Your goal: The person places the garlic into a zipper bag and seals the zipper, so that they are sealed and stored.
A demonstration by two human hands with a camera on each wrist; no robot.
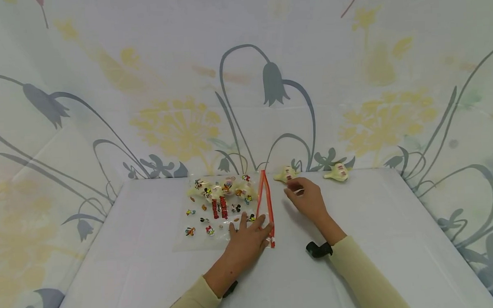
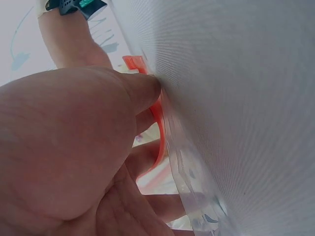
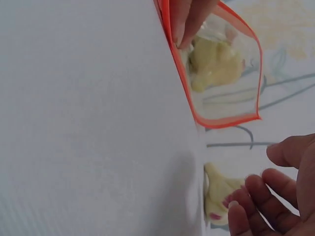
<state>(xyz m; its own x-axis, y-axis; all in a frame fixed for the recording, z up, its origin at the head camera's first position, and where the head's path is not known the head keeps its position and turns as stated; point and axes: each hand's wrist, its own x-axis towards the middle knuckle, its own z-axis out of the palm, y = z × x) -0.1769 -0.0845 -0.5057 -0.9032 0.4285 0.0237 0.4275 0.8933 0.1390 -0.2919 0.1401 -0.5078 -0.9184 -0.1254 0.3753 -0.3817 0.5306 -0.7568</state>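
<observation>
A clear plastic zip bag (image 1: 198,224) printed with cartoon figures lies on the table, its red-edged mouth (image 1: 272,216) facing right and gaping. Several pale yellow, bulb-shaped things show through the plastic; one of these bulbs (image 3: 215,61) is seen through the mouth in the right wrist view. My left hand (image 1: 247,242), fingers spread, presses the near end of the mouth against the table. Just beside a loose pale yellow bulb (image 1: 285,174) with reddish marks, my right hand (image 1: 309,199) hovers with loosely bent fingers and holds nothing.
A second loose bulb (image 1: 337,172) lies farther right along the table's back edge. The white table (image 1: 153,275) meets a flower-printed cloth (image 1: 245,127) behind it. Each wrist carries a dark strapped device; the right one (image 1: 318,249) shows most clearly.
</observation>
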